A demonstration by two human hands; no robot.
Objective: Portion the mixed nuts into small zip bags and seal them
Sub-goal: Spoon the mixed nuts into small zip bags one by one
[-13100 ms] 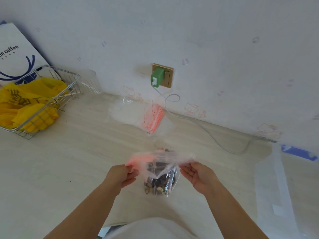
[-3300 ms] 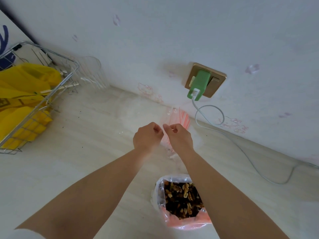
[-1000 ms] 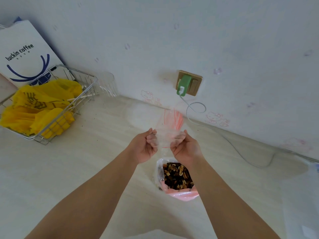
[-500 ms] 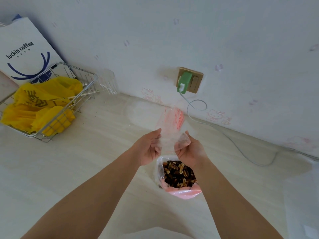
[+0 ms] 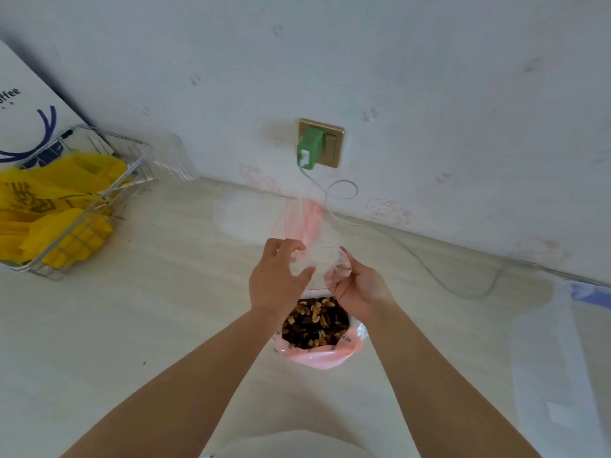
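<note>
Left hand: fingers curled on small zip bag.
Right hand: pinching same bag.
Nuts: in open pink-rimmed bag below.
Paper bag: reads "ffee".

- To your left the desk lies bare up to the wire basket.
- The charger cable trails across your right.

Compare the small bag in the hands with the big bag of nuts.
The small zip bag is empty and held up by both hands; the large nut bag stands on the counter, full of nuts. The small one is clear; the large one has a pink rim. Both are plastic.
</note>
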